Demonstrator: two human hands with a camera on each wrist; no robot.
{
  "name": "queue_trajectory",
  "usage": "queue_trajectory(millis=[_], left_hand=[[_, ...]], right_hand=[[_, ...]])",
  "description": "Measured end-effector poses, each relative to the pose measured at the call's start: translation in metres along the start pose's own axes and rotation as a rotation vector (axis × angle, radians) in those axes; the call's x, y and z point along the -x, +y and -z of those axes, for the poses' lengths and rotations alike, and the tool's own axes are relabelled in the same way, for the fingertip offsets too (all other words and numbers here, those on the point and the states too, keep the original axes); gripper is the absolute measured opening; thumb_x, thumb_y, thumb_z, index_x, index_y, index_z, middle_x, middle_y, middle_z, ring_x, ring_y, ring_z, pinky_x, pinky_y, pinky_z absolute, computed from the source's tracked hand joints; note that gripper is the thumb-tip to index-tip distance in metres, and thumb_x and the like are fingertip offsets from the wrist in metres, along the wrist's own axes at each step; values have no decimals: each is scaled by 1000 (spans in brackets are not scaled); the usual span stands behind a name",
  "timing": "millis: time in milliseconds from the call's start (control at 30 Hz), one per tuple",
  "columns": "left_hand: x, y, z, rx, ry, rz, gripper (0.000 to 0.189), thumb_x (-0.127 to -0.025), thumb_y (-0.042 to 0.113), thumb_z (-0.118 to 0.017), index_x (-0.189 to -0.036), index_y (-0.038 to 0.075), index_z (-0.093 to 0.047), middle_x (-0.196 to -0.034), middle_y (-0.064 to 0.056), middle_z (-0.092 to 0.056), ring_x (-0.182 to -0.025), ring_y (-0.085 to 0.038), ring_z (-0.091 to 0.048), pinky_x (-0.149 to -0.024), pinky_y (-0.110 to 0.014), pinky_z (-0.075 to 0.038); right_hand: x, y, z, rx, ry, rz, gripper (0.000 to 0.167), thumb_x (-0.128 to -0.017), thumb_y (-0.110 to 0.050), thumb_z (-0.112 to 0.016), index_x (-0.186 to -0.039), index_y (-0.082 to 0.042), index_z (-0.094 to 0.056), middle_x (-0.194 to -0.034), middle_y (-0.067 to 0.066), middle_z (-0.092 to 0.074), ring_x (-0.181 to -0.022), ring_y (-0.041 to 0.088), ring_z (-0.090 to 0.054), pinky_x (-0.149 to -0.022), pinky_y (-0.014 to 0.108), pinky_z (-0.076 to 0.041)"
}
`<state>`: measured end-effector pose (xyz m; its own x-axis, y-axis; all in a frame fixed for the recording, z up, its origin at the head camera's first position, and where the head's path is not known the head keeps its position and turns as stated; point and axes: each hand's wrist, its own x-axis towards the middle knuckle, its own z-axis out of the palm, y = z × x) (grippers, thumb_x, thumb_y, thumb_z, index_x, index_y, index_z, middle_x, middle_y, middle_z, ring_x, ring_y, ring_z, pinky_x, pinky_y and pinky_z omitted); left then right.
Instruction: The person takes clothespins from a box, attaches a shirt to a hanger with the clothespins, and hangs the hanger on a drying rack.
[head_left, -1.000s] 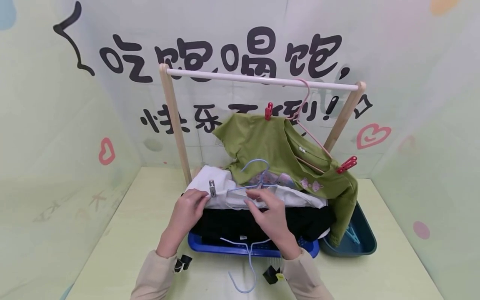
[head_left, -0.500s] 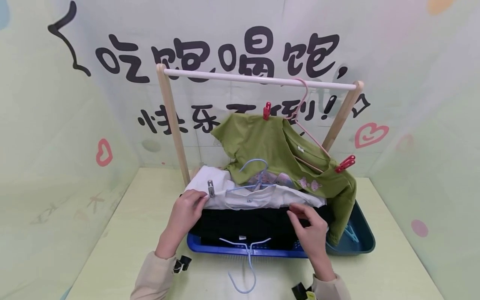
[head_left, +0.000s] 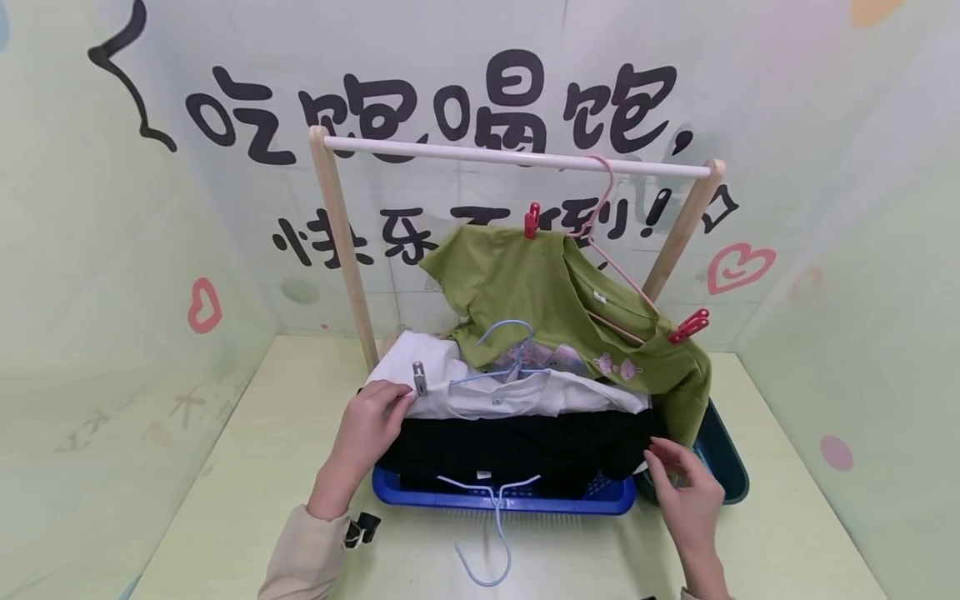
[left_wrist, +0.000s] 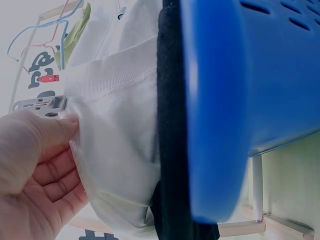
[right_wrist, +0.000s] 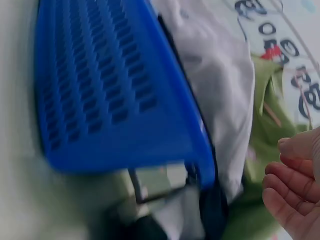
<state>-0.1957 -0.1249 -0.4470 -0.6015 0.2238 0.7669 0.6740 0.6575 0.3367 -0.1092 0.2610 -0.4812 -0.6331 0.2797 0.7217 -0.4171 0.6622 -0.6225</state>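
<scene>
My left hand (head_left: pixel 372 425) pinches the shoulder of a white shirt (left_wrist: pixel 117 120) between thumb and fingers, right beside a grey clothespin (left_wrist: pixel 42 104). A blue hanger (head_left: pixel 517 354) sits at the shirt's neckline, its hook upright. My right hand (head_left: pixel 686 492) holds nothing, fingers loosely bent, just right of the black garment (head_left: pixel 517 446) and above the green bin. In the right wrist view, its fingers (right_wrist: pixel 280 182) hover near the green shirt (right_wrist: pixel 260 200); I cannot tell whether they touch it.
The blue basket (head_left: pixel 502 502) holds the white and black clothes; another blue hanger (head_left: pixel 502 533) hangs over its front. Behind, the green shirt hangs from a pink hanger on the white rail (head_left: pixel 517 157), with red clothespins (head_left: pixel 688 326) on it. A dark green bin (head_left: pixel 731 475) stands right.
My right hand has moved from the middle of the white shirt rightward and down, to the green bin. The left hand keeps its pinch on the white shirt.
</scene>
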Motion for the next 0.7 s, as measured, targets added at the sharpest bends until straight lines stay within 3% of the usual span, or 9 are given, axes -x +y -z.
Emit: queue_trajectory(millis=[200, 333, 433, 567, 633, 700], left_hand=[[-1, 0, 0, -4, -1, -4, 12, -70, -6, -76, -77, -3, -67, -72, -9, -64, -69, -27, -61, -62, -40, -51], [1, 0, 1, -8, -4, 5, 12, -70, -6, -76, -77, -4, -67, -72, -10, -64, -69, -27, -61, -62, -40, -52], [2, 0, 2, -8, -11, 11, 12, -70, -6, -76, -77, -4, -67, -73, -10, -64, -70, -27, -61, -62, -39, -52], [3, 0, 1, -9, -18, 15, 12, -70, -6, -76, -79, -4, -67, -73, -10, -64, -71, -26, -62, -62, -38, -52], [2, 0, 1, -7, -18, 15, 13, -70, -6, -76, -79, -4, -67, -73, -10, -64, -71, -26, -61, -62, -38, -52], [2, 0, 2, -3, -17, 14, 13, -70, -6, -76, -78, -4, -67, -73, -10, -64, -71, -26, -61, -62, -38, -52]], right_hand=[[2, 21, 21, 81, 34, -61, 24, -67, 21, -70, -88, 9, -67, -76, 7, -67, -73, -17, -53, -62, 4, -43], [-2, 39, 31, 171, 24, -116, 21, -70, 18, -69, -89, 10, -66, -75, 16, -66, -70, -19, -49, -61, 3, -41], [-6, 53, 36, 280, -43, -182, 22, -73, 13, -70, -94, 10, -65, -80, 22, -65, -70, -2, -58, -61, 6, -41], [-10, 68, 41, 406, -224, -300, 28, -80, 5, -66, -106, 12, -60, -95, 28, -62, -83, 36, -61, -72, 34, -49], [-12, 76, 43, 434, -316, -344, 31, -82, 4, -63, -110, 14, -57, -100, 32, -59, -91, 45, -56, -75, 50, -45], [-14, 82, 43, 454, -391, -370, 34, -83, 3, -61, -113, 16, -53, -103, 35, -56, -94, 48, -53, -77, 57, -42]])
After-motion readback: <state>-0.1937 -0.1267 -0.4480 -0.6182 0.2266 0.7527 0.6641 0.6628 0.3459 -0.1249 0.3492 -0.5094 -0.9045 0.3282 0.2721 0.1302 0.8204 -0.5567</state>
